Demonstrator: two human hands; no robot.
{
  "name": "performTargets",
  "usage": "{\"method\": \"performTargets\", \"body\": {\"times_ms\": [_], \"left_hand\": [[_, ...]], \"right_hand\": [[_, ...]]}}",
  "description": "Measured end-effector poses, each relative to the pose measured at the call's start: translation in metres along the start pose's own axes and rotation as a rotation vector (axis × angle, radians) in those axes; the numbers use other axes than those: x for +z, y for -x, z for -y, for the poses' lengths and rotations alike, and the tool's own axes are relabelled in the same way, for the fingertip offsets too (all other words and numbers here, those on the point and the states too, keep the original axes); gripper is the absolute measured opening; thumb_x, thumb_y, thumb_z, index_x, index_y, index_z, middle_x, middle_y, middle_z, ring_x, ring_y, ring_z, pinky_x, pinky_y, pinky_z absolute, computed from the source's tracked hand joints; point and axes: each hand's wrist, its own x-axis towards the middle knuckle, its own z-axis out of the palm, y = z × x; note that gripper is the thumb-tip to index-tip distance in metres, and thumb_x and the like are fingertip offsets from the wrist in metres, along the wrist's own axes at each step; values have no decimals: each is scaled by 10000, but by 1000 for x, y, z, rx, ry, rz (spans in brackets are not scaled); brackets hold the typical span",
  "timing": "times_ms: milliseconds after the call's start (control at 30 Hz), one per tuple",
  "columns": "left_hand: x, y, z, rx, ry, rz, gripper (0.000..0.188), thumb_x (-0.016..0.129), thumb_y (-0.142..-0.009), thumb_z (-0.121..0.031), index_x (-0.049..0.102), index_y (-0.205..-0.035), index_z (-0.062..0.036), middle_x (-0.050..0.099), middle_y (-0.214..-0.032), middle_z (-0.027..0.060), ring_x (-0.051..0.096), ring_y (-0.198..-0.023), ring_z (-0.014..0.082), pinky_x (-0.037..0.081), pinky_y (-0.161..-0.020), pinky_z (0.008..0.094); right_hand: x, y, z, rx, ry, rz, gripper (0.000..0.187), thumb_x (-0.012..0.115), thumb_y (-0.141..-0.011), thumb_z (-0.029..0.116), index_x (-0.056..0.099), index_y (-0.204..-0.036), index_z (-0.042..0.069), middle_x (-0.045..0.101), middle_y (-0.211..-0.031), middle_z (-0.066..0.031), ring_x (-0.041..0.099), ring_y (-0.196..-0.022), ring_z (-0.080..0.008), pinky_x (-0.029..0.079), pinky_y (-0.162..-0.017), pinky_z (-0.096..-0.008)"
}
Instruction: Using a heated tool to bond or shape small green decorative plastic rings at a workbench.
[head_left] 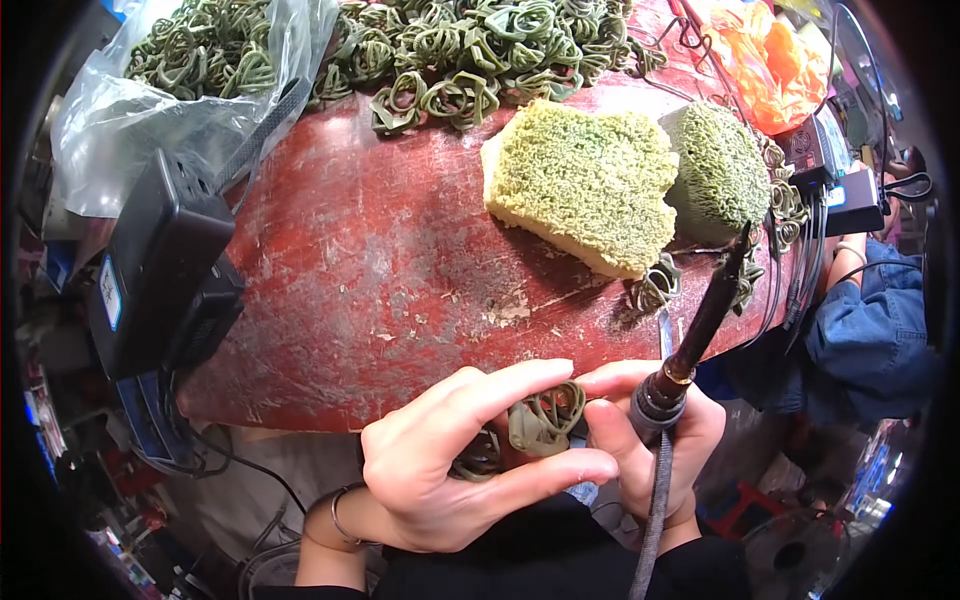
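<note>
My left hand (425, 465) curves its thumb and fingers round a green rosette of looped, plastic-looking strips (545, 425), near the table's front edge. A second dark green looped piece (478, 457) shows partly behind the left thumb and fingers. My right hand (665, 470) is closed round what looks like a soldering iron (705, 325), its dark tip pointing up and away toward the foam. The right fingertips come close to the rosette; whether they touch it, I cannot tell. A flat grey strap (655, 510) runs down past the right hand.
A yellow-green foam block (585, 185) and a rounder green one (722, 165) stand on the worn red table (340, 290). Green rosettes (480, 50) are heaped behind; more fill a clear bag (100, 140). Black device (165, 250) left; orange bag (775, 70) and cables right. Another person's blue sleeve (870, 320) shows right.
</note>
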Motion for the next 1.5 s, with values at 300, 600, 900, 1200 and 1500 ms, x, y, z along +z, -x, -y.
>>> {"method": "performTargets", "body": {"times_ms": [300,600,900,1200,1500], "left_hand": [[22,-17,-9,225,-132,32,390,764,-615,-17,629,-979,9,636,-752,83,594,-597,149,488,-556,239],[30,-15,-8,273,-66,10,303,691,-694,7,598,-982,22,564,-626,47,519,-487,80,406,-473,190],[-13,-27,-5,117,-238,6,274,686,-692,21,640,-955,-37,591,-702,58,557,-559,130,450,-522,239],[-35,-120,6,271,-640,-148,179,626,-741,-16,616,-919,0,544,-711,84,546,-587,166,436,-552,279],[-43,-120,28,225,-751,-69,124,592,-701,-11,571,-822,-16,525,-676,98,521,-591,230,427,-571,332]], "right_hand": [[-24,-8,10,111,31,38,251,697,-749,68,602,-973,6,607,-720,-53,541,-613,-70,452,-564,-233],[-145,-58,-15,-62,631,-826,105,620,-795,51,559,-769,-31,555,-582,-73,478,-510,-122,400,-498,-291],[-133,-64,-40,-314,660,-758,133,591,-838,55,588,-935,-37,622,-676,-42,495,-521,-37,356,-456,-186],[-63,-24,-17,-43,218,-458,166,630,-772,-12,592,-930,-43,594,-649,-27,514,-597,-50,424,-554,-202],[-47,-13,-23,-129,257,-299,118,563,-830,5,565,-935,-49,603,-652,-75,426,-399,-32,304,-368,-176]]}}
